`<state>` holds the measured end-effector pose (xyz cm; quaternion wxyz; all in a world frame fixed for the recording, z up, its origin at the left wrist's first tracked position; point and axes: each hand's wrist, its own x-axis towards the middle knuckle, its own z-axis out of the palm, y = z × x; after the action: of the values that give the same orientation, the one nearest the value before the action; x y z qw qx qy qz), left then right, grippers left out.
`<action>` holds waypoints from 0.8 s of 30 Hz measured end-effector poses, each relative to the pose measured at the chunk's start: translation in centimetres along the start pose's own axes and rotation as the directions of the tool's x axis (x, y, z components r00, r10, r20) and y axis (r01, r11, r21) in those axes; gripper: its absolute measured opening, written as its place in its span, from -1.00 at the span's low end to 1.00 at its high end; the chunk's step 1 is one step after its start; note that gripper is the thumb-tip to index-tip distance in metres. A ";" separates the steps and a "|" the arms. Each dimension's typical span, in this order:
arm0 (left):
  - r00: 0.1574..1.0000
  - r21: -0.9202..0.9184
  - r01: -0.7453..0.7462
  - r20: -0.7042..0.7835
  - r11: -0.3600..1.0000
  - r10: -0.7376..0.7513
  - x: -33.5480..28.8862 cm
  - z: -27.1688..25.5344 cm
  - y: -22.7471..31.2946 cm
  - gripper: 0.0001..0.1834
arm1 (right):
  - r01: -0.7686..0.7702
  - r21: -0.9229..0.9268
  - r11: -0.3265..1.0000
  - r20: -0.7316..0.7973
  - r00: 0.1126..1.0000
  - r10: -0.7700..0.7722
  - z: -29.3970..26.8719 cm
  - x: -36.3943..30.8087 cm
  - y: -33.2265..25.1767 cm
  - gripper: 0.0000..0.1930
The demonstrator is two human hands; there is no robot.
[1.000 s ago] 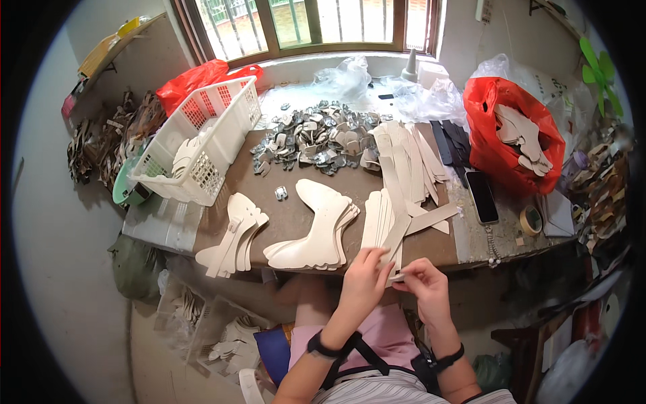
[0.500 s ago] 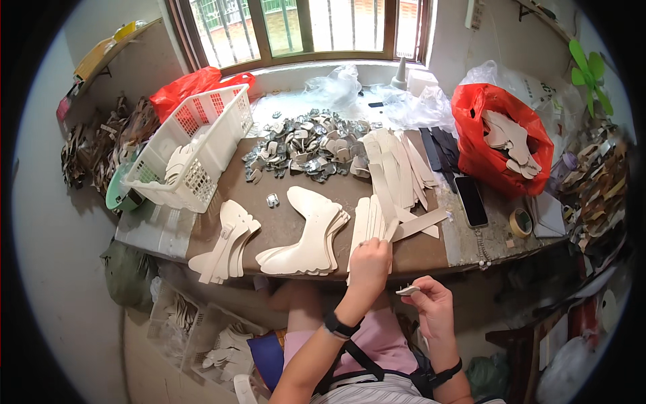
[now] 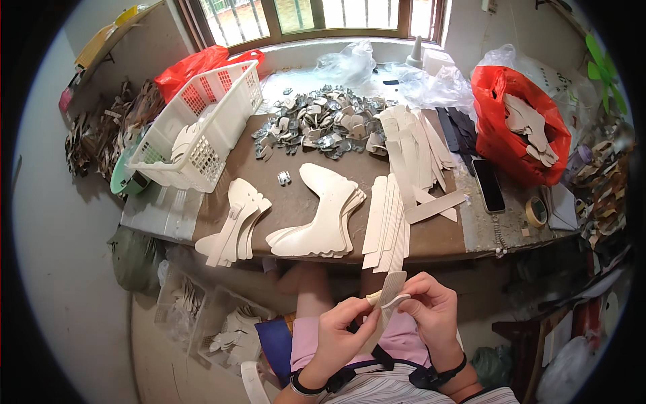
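Above my lap, my left hand (image 3: 344,328) is closed on a long cream strip (image 3: 392,288), its ribbed end pointing up. My right hand (image 3: 434,311) pinches a small cream-covered buckle piece (image 3: 396,301) against the strip near that end. Whether the two are joined cannot be made out. On the table in front lie a row of cream strips (image 3: 386,219), a stack of boot-shaped cream pieces (image 3: 321,215) and a smaller stack of cream pieces (image 3: 243,219) with a strip and buckle across it. A lone metal buckle (image 3: 284,178) sits behind them.
A heap of metal buckles (image 3: 323,121) covers the table's back middle. At left stands a white basket (image 3: 210,158); at right, a red bag (image 3: 488,128) of cream pieces, a phone (image 3: 488,186) and a tape roll (image 3: 536,211). The table's front edge (image 3: 431,258) lies just beyond my hands.
My left hand has come back from the strip row to my lap with a strip. Both hands have met, and the buckle piece now touches the strip. The view has shifted slightly.
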<state>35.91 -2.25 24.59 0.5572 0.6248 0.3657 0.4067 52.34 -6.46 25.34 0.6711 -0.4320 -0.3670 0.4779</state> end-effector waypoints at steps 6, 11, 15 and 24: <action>1.000 0.037 -0.028 0.014 0.999 0.028 -0.3 -0.7 0.1 -0.78 | -0.060 0.034 0.998 -0.007 0.998 0.060 0.6 -0.2 -0.1 -0.88; 0.999 0.055 -0.042 0.031 0.998 0.040 -0.3 -1.2 0.0 -0.77 | -0.082 0.014 0.997 0.002 0.997 0.082 0.9 0.0 -0.2 -0.88; 0.998 0.062 -0.052 0.023 0.997 0.051 -0.4 -1.6 -0.3 -0.76 | -0.106 -0.026 0.994 0.029 0.994 0.106 1.1 0.0 -0.2 -0.88; 0.988 0.159 -0.151 0.067 0.976 0.142 -0.2 -2.3 0.8 -0.71 | -0.110 -0.047 0.993 0.082 0.990 0.113 1.5 0.4 0.3 -0.84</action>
<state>33.74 -1.57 25.43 0.4824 0.7046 0.3356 0.3978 51.05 -5.71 25.65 0.6178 -0.4452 -0.3804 0.5248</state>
